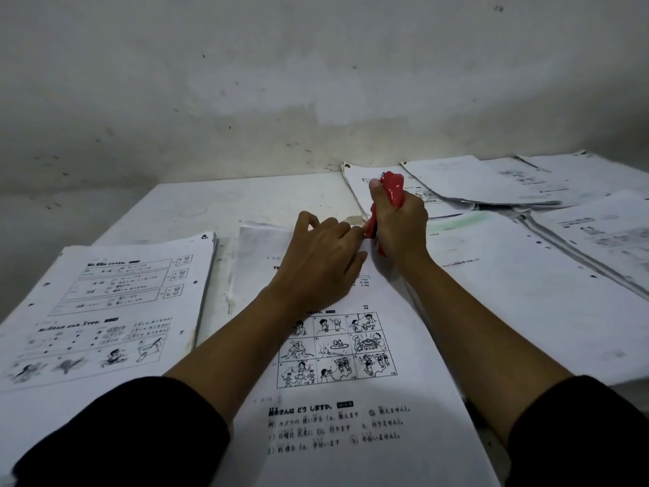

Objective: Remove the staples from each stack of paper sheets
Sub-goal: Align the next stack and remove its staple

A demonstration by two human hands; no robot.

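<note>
Wall [316,82]: off-white plaster, patchy, dark specks and scuffs; meets the table's far edge.
Table [217,202]: white top, faint ring mark and stains; bare patch at far left-centre is the only open room, the rest is under paper. Left edge runs diagonally toward the near left.
Right stacks [526,282]: several overlapping sheaves fanned to the right edge, hole-punched margins, print too blurred to read; one has a pale green band.
Centre stack [337,409]: white printed sheets under both forearms, reaching from the near edge to the hands. Grid of nine cartoon panels mid-page, Japanese text below with options a. and b.; not sharp enough to transcribe. Top corner is lifted and creased just beside the tool.
Left stack [105,304]: thick sheaf, side edge visibly layered, lying just beside the centre stack. Boxed exercises, small drawings, punched holes, dark clip or staple mark at its top right corner.
Sleeves [116,434]: black, pushed to mid-forearm.
Left hand [316,261]: palm down on the centre stack's upper part, fingers loosely spread and pressing the paper, fingertips next to the tool's tip.
Right hand [400,226]: fist wrapped round the red staple remover [391,186], thumb on top.
Red staple remover: glossy plastic, upright, lower tip at the centre stack's top corner; staple itself not visible.
</note>
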